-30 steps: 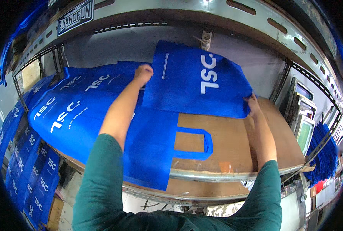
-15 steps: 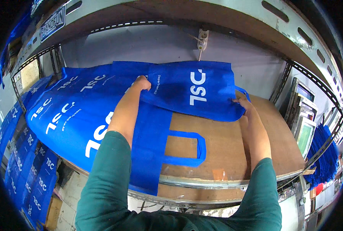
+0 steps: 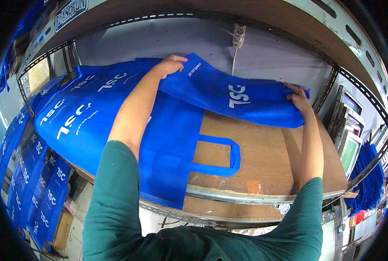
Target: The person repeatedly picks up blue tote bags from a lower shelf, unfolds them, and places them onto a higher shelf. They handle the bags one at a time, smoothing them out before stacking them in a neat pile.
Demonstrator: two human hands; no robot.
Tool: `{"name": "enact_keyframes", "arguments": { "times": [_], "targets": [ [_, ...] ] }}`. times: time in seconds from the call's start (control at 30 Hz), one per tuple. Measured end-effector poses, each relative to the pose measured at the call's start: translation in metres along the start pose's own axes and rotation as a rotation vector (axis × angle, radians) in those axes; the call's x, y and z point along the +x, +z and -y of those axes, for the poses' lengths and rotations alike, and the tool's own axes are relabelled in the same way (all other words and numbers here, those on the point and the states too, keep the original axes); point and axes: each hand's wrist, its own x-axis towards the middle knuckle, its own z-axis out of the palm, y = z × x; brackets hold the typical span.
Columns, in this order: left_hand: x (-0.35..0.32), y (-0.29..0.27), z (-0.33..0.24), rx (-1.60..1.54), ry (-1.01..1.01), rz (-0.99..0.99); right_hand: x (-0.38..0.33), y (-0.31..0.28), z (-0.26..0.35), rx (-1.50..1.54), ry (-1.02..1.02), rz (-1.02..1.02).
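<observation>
Left hand (image 3: 173,66) pinches one end of blue bag (image 3: 255,100); right hand (image 3: 299,98) holds other end. Bag sags between hands, so could crease. Strap loop (image 3: 235,157), nearer than both hands, might catch it.

I am holding my left hand (image 3: 172,66) higher than half a second ago, and the left end of the blue bag (image 3: 268,100) is rising with it. My right hand (image 3: 299,98) is sitting farther right. The bag, spreading broader before, is sagging in a narrower band, its white lettering (image 3: 239,96) looking smaller.
</observation>
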Motion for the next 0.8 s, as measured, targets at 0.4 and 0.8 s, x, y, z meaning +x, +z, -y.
{"name": "enact_keyframes", "arguments": {
  "times": [0.4, 0.8],
  "targets": [
    [-0.074, -0.015, -0.015, 0.056, 0.039, -0.084, -0.074, -0.003, 0.036, 0.106, -0.141, -0.270],
    [0.027, 0.047, 0.093, 0.674, -0.250, 0.120, 0.006, 0.082, -0.066, -0.045, 0.049, -0.187]
  ]
}}
